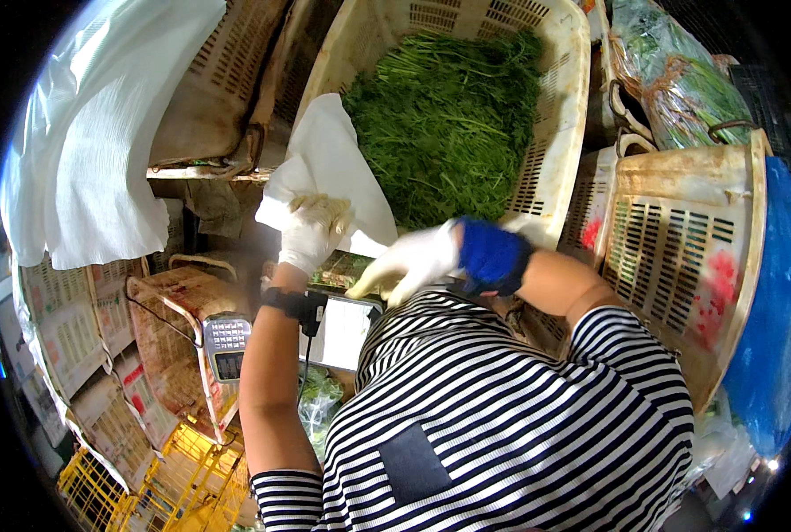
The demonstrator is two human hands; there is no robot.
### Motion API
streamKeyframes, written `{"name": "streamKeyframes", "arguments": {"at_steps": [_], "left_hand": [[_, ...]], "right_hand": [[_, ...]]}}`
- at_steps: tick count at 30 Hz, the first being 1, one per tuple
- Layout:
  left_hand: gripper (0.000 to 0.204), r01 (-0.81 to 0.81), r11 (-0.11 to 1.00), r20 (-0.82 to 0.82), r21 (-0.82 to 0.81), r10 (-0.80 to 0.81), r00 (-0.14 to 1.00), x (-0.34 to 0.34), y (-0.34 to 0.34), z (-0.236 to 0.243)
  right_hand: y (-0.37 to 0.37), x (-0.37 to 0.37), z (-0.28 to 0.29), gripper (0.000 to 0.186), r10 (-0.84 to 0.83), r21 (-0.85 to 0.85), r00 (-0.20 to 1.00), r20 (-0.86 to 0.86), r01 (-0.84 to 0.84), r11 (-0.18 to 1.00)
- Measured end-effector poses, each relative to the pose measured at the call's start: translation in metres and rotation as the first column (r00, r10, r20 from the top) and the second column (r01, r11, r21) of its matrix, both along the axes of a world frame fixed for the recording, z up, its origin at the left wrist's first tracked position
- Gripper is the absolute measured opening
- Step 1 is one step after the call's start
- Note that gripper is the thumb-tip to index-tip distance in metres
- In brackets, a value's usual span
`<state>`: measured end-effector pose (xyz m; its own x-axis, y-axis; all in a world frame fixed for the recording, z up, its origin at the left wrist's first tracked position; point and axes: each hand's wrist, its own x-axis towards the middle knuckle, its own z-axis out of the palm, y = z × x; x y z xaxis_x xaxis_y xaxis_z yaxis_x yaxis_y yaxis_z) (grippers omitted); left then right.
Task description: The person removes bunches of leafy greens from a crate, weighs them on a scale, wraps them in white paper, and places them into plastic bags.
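My left hand (315, 232), in a white glove, is closed on a thin white sheet (329, 168). The sheet's upper part leans over the near left rim of a large, stained cream plastic basket (574, 89). Inside that basket lies a heap of feathery leafy greens (448, 133). My right hand (413, 262), also gloved in white with a blue band at the wrist, hangs just right of the sheet's lower corner. Its fingers point left and stand apart, slightly blurred, and nothing shows in them.
A large white sheet (103, 142) drapes at the left. Below it are a scale-like keypad and display (229, 346), a brown-stained basket (174, 341) and yellow wire crates (187, 470). At the right stands another cream basket (679, 248), with bagged greens (679, 84) behind it.
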<state>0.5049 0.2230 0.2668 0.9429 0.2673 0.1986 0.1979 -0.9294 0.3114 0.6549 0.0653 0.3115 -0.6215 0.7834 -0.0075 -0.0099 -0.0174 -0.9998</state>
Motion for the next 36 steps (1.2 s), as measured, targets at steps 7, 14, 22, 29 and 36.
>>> {"name": "streamKeyframes", "arguments": {"at_steps": [7, 14, 22, 29, 36], "left_hand": [[0.008, -0.023, 1.0, 0.056, 0.018, 0.022, 0.998, 0.007, -0.002, 0.008], [0.01, -0.031, 0.999, -0.049, 0.006, 0.031, 0.998, 0.009, 0.0, 0.015], [0.016, -0.046, 0.999, -0.033, -0.017, 0.045, 0.998, 0.011, 0.004, 0.004], [0.019, -0.061, 0.998, -0.105, -0.028, 0.058, 0.993, 0.012, 0.006, 0.01], [0.02, -0.066, 0.995, -0.075, -0.08, 0.06, 0.995, 0.016, 0.007, 0.009]], "right_hand": [[0.039, 0.23, -0.125, 0.085, -0.253, -0.104, 0.299, 0.92, 0.809, 0.578], [0.025, 0.22, -0.212, 0.086, 0.192, -0.3, 0.23, 0.954, 0.736, 0.607], [0.039, 0.217, -0.188, 0.085, 0.32, -0.315, 0.111, 0.941, 0.635, 0.705], [0.055, 0.238, -0.21, 0.095, 0.097, -0.447, 0.457, 0.884, 0.767, 0.46], [0.065, 0.241, -0.2, 0.101, 0.366, -0.555, 0.424, 0.829, 0.54, 0.632]]}}
